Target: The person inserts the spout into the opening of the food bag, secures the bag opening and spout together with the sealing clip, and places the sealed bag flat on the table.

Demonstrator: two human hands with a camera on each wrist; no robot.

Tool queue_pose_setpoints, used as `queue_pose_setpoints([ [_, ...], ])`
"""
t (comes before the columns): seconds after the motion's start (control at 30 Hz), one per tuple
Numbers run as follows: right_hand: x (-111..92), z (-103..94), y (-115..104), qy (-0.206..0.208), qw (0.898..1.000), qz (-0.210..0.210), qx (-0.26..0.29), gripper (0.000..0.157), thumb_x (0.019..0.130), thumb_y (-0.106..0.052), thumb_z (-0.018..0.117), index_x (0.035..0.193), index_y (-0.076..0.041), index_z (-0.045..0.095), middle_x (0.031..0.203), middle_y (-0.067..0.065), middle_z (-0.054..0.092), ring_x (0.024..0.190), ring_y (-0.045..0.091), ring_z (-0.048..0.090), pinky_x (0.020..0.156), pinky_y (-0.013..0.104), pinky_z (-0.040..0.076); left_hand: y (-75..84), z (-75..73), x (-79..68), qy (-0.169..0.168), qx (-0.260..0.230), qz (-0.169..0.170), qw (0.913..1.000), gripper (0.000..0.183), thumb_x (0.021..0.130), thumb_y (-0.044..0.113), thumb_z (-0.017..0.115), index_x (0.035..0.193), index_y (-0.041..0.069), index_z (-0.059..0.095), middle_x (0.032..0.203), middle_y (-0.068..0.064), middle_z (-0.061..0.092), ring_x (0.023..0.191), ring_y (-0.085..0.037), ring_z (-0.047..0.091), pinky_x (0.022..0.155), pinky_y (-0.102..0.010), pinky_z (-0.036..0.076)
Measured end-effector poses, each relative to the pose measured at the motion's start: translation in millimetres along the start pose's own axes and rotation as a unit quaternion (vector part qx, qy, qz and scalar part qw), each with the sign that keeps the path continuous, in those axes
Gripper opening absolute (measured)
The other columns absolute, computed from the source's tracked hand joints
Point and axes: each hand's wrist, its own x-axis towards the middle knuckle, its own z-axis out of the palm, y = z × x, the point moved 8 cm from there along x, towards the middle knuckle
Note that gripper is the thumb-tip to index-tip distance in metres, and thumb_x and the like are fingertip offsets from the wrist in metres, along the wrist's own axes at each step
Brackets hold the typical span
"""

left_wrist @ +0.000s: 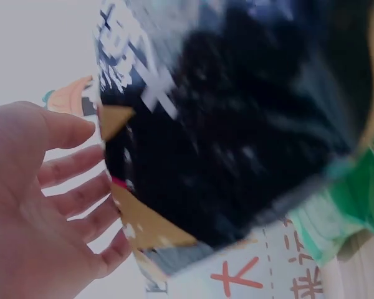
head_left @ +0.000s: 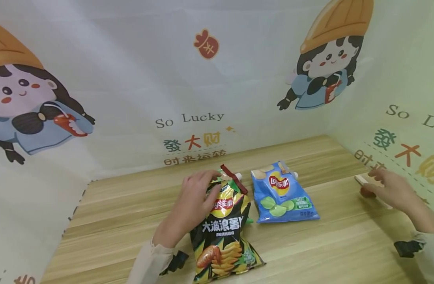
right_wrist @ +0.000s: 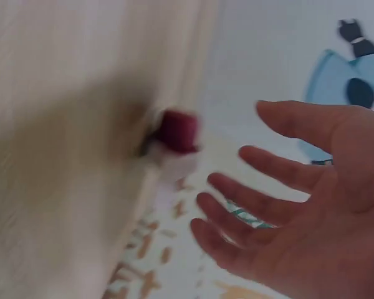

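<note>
My left hand (head_left: 197, 193) is at the upper left edge of a black chip bag (head_left: 220, 227), its thumb overlapping the bag's front in the head view. In the left wrist view the fingers are loosely bent beside the blurred bag, whose edge hides some fingertips. A dark red strip (head_left: 234, 179) with a white end crosses the bag's top. At the right, my right hand (head_left: 392, 189) hovers with fingers spread over a pale strip (head_left: 360, 180) and a small dark red piece (head_left: 367, 192). That piece appears blurred in the right wrist view, apart from the fingers.
A blue chip bag (head_left: 282, 193) lies right of the black one, with a white-tipped piece (head_left: 295, 174) at its top corner. Part of a green bag (left_wrist: 355, 193) shows behind the black bag. Printed cloth walls (head_left: 131, 79) border the wooden table (head_left: 337, 232).
</note>
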Motion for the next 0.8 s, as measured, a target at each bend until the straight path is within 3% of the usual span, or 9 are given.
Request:
queue_pose_setpoints([
  [0.17,2.5,14.6,25.4,-0.048,0.998,0.006,-0.045,0.050,0.090,-0.011,0.069,0.119,0.023,0.048,0.105,0.044,0.057,0.093,0.058,0.057,0.074,0.061,0.047,24.4,-4.8,3.1,0.040,-0.004,0.043,0.9983,0.025,0.097,0.013,0.063,0.121,0.007,0.061,0.125,-0.008,0.059,0.120,-0.026,0.049,0.100,-0.049,0.040],
  [0.3,5.4,20.2,30.2,-0.041,0.998,0.003,-0.044,0.044,0.085,-0.004,0.069,0.116,0.020,0.050,0.091,0.033,0.063,0.078,0.044,0.060,0.068,0.057,0.047,48.7,-1.6,5.0,0.054,-0.020,0.083,0.9949,0.025,0.097,0.012,0.061,0.121,0.007,0.061,0.126,-0.007,0.055,0.122,-0.025,0.047,0.103,-0.047,0.038],
  [0.37,4.5,20.9,30.6,-0.035,0.999,0.004,-0.040,0.041,0.084,-0.002,0.069,0.116,0.018,0.051,0.090,0.033,0.062,0.077,0.043,0.060,0.067,0.057,0.046,61.0,4.6,4.1,0.055,-0.025,0.101,0.9930,0.023,0.097,0.012,0.061,0.120,0.007,0.062,0.124,-0.006,0.056,0.121,-0.023,0.048,0.103,-0.045,0.039],
  [0.5,-0.1,22.0,23.9,-0.021,0.999,-0.016,-0.046,0.038,0.081,0.001,0.072,0.111,0.018,0.057,0.093,0.036,0.063,0.080,0.047,0.061,0.068,0.057,0.049,86.2,26.6,-1.8,0.034,-0.026,0.140,0.9892,0.019,0.095,0.010,0.061,0.115,0.008,0.064,0.120,-0.005,0.059,0.119,-0.022,0.050,0.103,-0.042,0.040],
  [0.7,-12.5,31.5,0.2,-0.031,0.997,-0.064,-0.027,0.035,0.082,-0.003,0.076,0.111,0.013,0.064,0.078,0.006,0.064,0.065,0.015,0.048,0.056,0.031,0.041,115.0,67.2,-11.0,-0.035,-0.009,0.174,0.9841,0.017,0.098,0.017,0.061,0.114,0.014,0.063,0.117,0.001,0.059,0.115,-0.016,0.052,0.094,-0.036,0.044],
  [0.8,-18.7,37.4,-16.1,-0.061,0.994,-0.088,0.032,0.035,0.087,-0.003,0.072,0.116,0.013,0.062,0.082,0.004,0.067,0.067,0.011,0.056,0.055,0.026,0.046,121.2,80.6,-12.6,-0.064,0.005,0.177,0.9821,0.018,0.099,0.020,0.059,0.117,0.016,0.061,0.118,0.003,0.058,0.115,-0.014,0.051,0.091,-0.033,0.043],
])
